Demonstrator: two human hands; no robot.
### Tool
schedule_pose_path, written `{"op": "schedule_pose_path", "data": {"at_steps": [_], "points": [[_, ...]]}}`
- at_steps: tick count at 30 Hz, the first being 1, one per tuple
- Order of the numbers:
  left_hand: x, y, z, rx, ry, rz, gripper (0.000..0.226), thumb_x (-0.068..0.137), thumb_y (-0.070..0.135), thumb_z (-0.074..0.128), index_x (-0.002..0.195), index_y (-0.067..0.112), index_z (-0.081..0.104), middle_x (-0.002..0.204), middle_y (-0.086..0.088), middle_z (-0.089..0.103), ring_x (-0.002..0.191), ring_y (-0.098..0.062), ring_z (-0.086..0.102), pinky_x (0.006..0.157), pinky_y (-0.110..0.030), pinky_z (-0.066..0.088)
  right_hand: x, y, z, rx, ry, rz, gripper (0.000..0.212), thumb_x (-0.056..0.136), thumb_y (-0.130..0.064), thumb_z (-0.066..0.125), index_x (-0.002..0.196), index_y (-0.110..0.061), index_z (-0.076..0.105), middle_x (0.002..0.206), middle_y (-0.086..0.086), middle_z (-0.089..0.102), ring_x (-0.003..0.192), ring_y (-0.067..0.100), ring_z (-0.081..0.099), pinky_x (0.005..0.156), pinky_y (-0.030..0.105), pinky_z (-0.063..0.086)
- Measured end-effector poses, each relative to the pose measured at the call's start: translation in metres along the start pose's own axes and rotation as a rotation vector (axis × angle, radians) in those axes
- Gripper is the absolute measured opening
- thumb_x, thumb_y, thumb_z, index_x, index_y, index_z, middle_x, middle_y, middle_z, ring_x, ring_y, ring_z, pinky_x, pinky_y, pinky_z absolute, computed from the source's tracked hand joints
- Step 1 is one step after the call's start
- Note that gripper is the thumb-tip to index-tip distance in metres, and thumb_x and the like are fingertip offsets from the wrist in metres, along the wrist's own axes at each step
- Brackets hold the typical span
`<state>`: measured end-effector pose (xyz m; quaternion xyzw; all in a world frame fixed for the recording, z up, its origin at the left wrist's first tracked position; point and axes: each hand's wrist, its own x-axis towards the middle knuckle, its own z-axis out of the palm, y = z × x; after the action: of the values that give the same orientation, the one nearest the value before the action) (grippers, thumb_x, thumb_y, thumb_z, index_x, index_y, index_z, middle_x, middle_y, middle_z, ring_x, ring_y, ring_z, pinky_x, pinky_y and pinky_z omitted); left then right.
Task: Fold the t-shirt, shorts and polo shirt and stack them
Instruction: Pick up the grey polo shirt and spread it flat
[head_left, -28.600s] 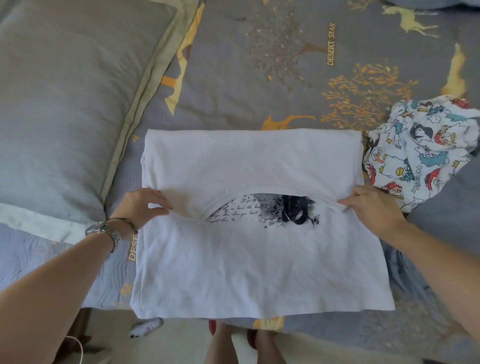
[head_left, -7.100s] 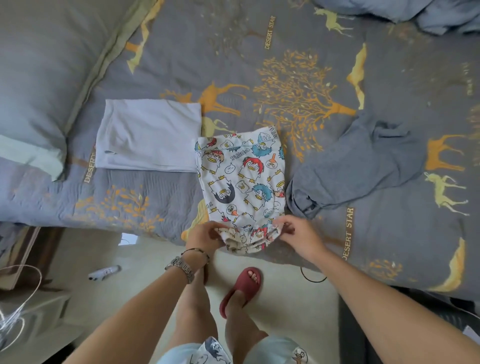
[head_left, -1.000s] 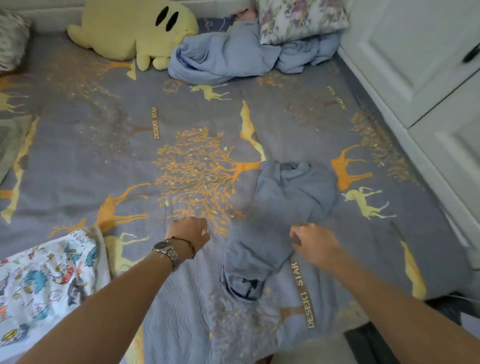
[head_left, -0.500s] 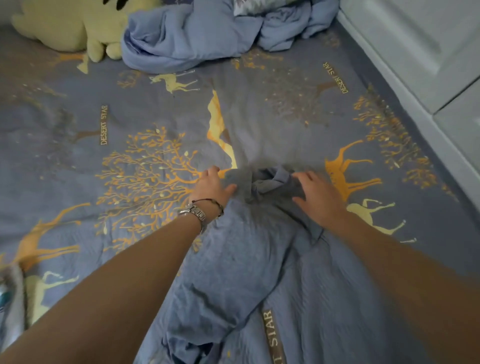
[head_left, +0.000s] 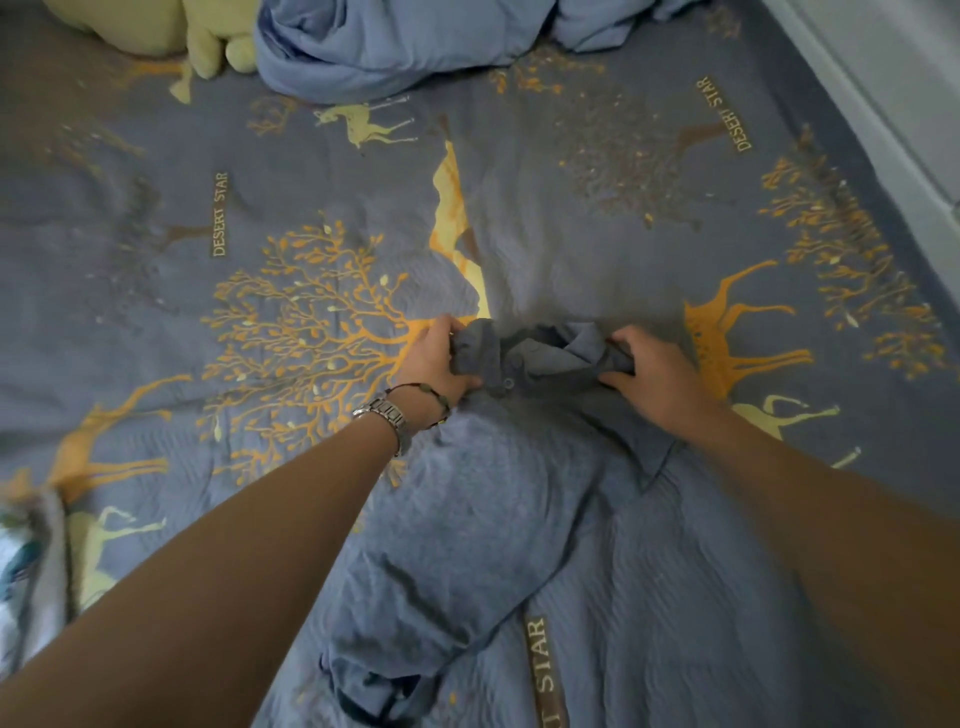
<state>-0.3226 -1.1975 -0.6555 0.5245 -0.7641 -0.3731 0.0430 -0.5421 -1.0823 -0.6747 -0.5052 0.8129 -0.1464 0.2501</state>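
Note:
A grey-blue polo shirt (head_left: 467, 519) lies crumpled on the bed, its collar and buttons at the far end, its hem towards me. My left hand (head_left: 434, 364) grips the left side of the collar. My right hand (head_left: 652, 376) grips the right side of the collar. The cartoon-print shorts (head_left: 26, 566) show only as a blurred sliver at the left edge. The white t-shirt is out of view.
The bed cover (head_left: 311, 208) is grey with orange trees and deer. A bunched blue blanket (head_left: 395, 47) and a yellow plush toy (head_left: 171, 31) lie at the far side. A white cabinet front (head_left: 893, 78) runs along the right.
Both hands have closed on the polo shirt's collar; half a second ago their fingers were only reaching onto it. The view has moved slightly closer to the shirt.

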Motion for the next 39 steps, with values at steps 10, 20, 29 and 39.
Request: {"op": "schedule_pose_path", "data": {"at_steps": [10, 20, 29, 39], "points": [[-0.038, -0.009, -0.073, 0.01, 0.208, 0.032, 0.04, 0.07, 0.01, 0.076, 0.085, 0.014, 0.039, 0.078, -0.006, 0.05, 0.073, -0.022, 0.045, 0.062, -0.028, 0.028, -0.028, -0.047, -0.028, 0.138, 0.027, -0.175, 0.027, 0.084, -0.02, 0.066, 0.107, -0.01, 0.056, 0.106, 0.011, 0.064, 0.099, 0.028, 0.059, 0.071, 0.031, 0.041], [-0.072, -0.004, -0.189, -0.044, 0.438, 0.141, 0.036, 0.066, 0.008, 0.078, 0.081, 0.014, 0.046, 0.075, -0.003, 0.053, 0.072, -0.024, 0.05, 0.069, -0.036, 0.045, -0.042, -0.145, -0.07, 0.163, 0.1, -0.285, 0.03, 0.081, -0.021, 0.069, 0.108, -0.013, 0.059, 0.104, 0.01, 0.067, 0.095, 0.029, 0.062, 0.068, 0.03, 0.043], [-0.122, -0.091, -0.156, 0.057, 0.337, 0.199, 0.007, 0.071, 0.02, 0.062, 0.075, 0.018, 0.057, 0.071, -0.009, 0.065, 0.068, -0.025, 0.062, 0.057, -0.023, 0.035, -0.086, -0.163, 0.018, 0.046, -0.014, -0.205, 0.028, 0.079, -0.022, 0.069, 0.103, -0.012, 0.058, 0.102, 0.011, 0.069, 0.097, 0.034, 0.063, 0.07, 0.039, 0.048], [-0.18, -0.151, -0.112, -0.122, 0.145, -0.159, 0.02, 0.091, 0.016, 0.054, 0.1, 0.014, 0.071, 0.1, -0.01, 0.07, 0.095, -0.025, 0.06, 0.076, -0.025, 0.041, -0.121, -0.161, 0.084, -0.022, -0.105, -0.117, 0.028, 0.082, -0.017, 0.065, 0.109, -0.014, 0.058, 0.109, 0.009, 0.067, 0.1, 0.032, 0.063, 0.075, 0.041, 0.053]]}}
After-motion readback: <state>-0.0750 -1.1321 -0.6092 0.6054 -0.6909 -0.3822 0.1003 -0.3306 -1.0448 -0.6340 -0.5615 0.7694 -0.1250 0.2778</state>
